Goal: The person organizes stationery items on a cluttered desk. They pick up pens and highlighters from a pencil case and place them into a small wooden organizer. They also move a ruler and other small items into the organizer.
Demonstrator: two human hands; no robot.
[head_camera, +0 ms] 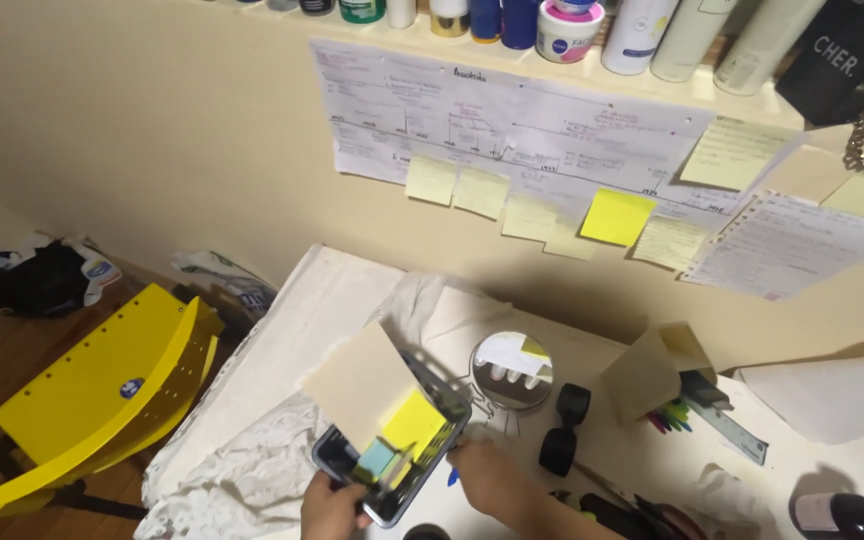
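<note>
My left hand [330, 512] grips the near left corner of a dark rectangular tray [438, 398] at the desk's front edge. In the tray are a yellow sticky pad [412, 420], a small blue pad [378, 458] and a large beige card [357, 385] that leans up and to the left. My right hand [487, 482] holds the tray's right side. A small blue tip [451, 478] shows by its fingers, and I cannot tell what it belongs to.
A round mirror [512, 370], a black dumbbell-shaped thing [564, 428], a beige paper holder [647, 375] with coloured pens, a paper roll [837, 395] and a dark bottle [842, 515] stand on the white desk [302, 310]. A yellow chair [102, 390] is left. Paper notes cover the wall.
</note>
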